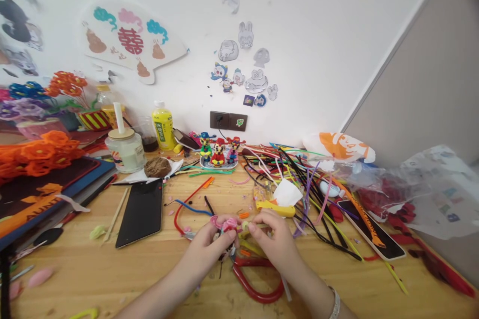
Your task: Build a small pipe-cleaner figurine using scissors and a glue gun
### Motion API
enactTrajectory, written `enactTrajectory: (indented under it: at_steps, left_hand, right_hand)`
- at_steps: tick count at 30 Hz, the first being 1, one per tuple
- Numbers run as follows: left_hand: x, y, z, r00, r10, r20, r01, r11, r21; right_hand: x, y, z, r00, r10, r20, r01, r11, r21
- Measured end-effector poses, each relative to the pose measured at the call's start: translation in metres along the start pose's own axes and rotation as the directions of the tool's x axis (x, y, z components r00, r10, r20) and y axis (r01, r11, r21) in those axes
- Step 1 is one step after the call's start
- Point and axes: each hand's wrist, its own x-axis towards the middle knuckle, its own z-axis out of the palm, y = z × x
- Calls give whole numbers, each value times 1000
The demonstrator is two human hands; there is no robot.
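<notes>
My left hand (213, 240) is closed around a small pink figure (229, 225), whose lower part is partly hidden by the fingers. Right beside it, my right hand (272, 237) pinches a small pale yellow-green piece (245, 227) between thumb and forefinger, close to the figure's side. Below both hands lie scissors with red handles (259, 295); the hands hide part of them. Small orange bits (244, 216) and a blue pipe cleaner (194, 208) are scattered just beyond the left hand. A yellow-handled tool (277, 209) lies past the right hand.
Three small figures (218, 155) stand on a tray by the wall. Many loose pipe cleaners (318, 194) spread to the right, near a phone (374, 229). A dark tablet (140, 213), a lidded jar (125, 152) and a yellow bottle (162, 127) are at left.
</notes>
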Motion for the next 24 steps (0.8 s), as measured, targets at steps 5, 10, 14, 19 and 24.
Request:
enactTrajectory:
  at_steps: [5,10,14,19,24]
  left_hand:
    - [-1,-1,-2,998,24,50,-27,998,53]
    - [-2,1,-2,996,50,77,-55,996,67]
    - [0,0,-1,1000,22,13,-22,998,53]
    - [11,-15,-8,998,-18,-56,17,1000,-17]
    - [13,-14,-11,983,-24,-183,17,999,-39]
  right_hand:
    - [1,-2,1,1000,14,-19,-14,999,-40]
    - [0,-4,1,1000,22,-13,-23,998,-54]
    - [0,0,3,1000,2,-20,-3,999,-37]
    - [0,3,8,999,-28,-16,27,998,-61]
    - [5,7,-10,986,-146,-85,124,968,-218]
